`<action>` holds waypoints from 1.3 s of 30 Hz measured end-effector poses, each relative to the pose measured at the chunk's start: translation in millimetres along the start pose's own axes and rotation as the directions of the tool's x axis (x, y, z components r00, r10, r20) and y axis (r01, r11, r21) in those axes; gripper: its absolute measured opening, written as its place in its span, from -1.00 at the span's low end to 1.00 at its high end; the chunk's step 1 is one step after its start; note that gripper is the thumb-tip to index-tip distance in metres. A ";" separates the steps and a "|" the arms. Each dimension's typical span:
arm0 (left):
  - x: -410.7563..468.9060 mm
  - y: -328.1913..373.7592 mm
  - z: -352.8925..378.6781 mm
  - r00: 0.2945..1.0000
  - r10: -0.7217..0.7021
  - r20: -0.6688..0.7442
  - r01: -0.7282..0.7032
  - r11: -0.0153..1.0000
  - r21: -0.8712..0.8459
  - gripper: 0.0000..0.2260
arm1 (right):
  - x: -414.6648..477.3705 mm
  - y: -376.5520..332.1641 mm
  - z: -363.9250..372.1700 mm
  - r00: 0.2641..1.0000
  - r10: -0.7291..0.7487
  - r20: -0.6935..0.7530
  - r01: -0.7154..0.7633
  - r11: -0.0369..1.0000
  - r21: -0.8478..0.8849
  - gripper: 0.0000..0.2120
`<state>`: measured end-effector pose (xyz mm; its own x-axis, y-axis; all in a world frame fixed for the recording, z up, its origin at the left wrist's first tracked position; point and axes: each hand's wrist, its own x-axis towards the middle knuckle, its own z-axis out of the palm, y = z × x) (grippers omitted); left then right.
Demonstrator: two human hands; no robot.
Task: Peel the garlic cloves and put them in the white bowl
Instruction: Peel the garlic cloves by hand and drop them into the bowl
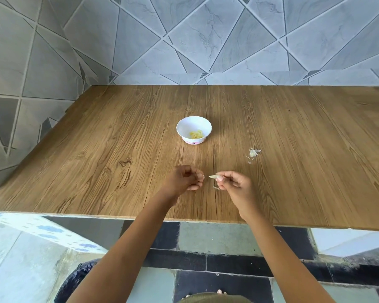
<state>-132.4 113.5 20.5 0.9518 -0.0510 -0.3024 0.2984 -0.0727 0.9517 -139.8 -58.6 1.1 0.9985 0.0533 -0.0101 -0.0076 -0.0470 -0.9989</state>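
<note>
Wood table (96,138), tiled wall behind. Left hand (185,180), 6 o'clock of bowl (184,129): fingers curled, contents unclear. Peeled cloves (197,134) lie in bowl. Clove (213,176) pinched by right hand (234,184). Skins (253,153) at bowl's 4 o'clock.

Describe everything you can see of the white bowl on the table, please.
The white bowl is small and round with a scalloped rim, and it looks like plastic or glazed ware. A pink print runs round its base. It stands upright near the middle of the wooden table. A few pale yellow peeled garlic cloves lie in its bottom. The left hand and right hand are nearer the front edge and do not touch it.
</note>
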 end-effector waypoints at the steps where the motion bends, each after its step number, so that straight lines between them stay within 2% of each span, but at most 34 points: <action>1: 0.7 -1.9 -0.9 0.997 0.065 -0.035 -0.058 0.982 0.182 -0.92 | -0.9 -1.3 -0.2 1.000 0.016 -0.002 -0.016 0.999 0.039 -0.90; 3: 1.7 -4.3 -1.4 0.983 0.180 -0.043 -0.137 0.863 0.486 -0.90 | -2.2 -3.5 0.2 0.998 0.067 -0.004 -0.066 0.989 0.136 -0.89; 5: -0.7 -2.3 1.2 0.968 0.249 -0.032 -0.192 0.817 0.544 -0.90 | -2.6 -4.6 1.1 0.995 0.104 -0.010 -0.100 0.975 0.198 -0.88; 8: -2.4 3.2 5.7 0.982 0.188 -0.012 -0.175 0.937 0.303 -0.91 | -3.1 -4.2 2.6 0.992 0.124 -0.019 -0.116 0.965 0.235 -0.89; 10: -2.3 5.5 8.2 0.989 0.149 0.010 -0.148 0.967 0.205 -0.92 | -3.4 -3.1 3.2 0.994 0.106 -0.019 -0.099 0.969 0.226 -0.91; 12: -1.7 7.0 8.9 0.990 0.144 0.013 -0.144 0.974 0.173 -0.96 | -3.7 -1.6 3.7 0.999 0.047 0.001 -0.047 0.987 0.154 -0.91; 15: -1.8 7.8 7.3 0.988 0.150 0.035 -0.154 0.973 0.174 -0.94 | -2.2 1.2 1.8 0.995 -0.066 0.075 0.070 0.996 -0.057 -0.87; 19: -2.3 7.4 5.2 0.982 0.169 0.080 -0.181 0.964 0.194 -0.96 | 3.3 0.5 -1.3 0.984 -0.077 0.162 0.111 0.971 -0.212 -0.82; 25: -0.6 4.5 7.5 0.986 0.145 0.082 -0.155 0.979 0.129 -0.93 | 7.6 6.9 -1.6 0.957 -0.200 0.210 0.282 0.813 -0.509 -0.83; 28: -1.1 2.6 7.9 0.987 0.139 0.082 -0.146 0.985 0.092 -0.93 | 8.1 8.1 1.7 0.959 -0.189 0.211 0.274 0.808 -0.521 -0.85; 33: -2.1 1.2 5.5 0.986 0.153 0.067 -0.156 0.987 0.032 -0.92 | 4.6 9.5 4.9 0.992 -0.056 0.115 0.099 0.908 -0.408 -0.83; 36: -2.3 2.2 2.4 0.987 0.157 0.037 -0.158 0.987 0.027 -0.91 | 4.3 14.4 0.5 0.992 -0.120 0.031 0.120 0.876 -0.467 -0.86; 39: -1.5 1.1 1.6 0.988 0.155 0.017 -0.156 0.987 0.033 -0.88 | 4.9 16.9 -0.2 0.981 -0.192 0.024 0.180 0.856 -0.484 -0.90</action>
<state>-133.7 111.9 22.0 0.9853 -0.0781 -0.1517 0.1440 -0.0970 0.9848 -135.1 -59.3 -15.8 0.9798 0.0848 0.1811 0.1987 -0.5135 -0.8348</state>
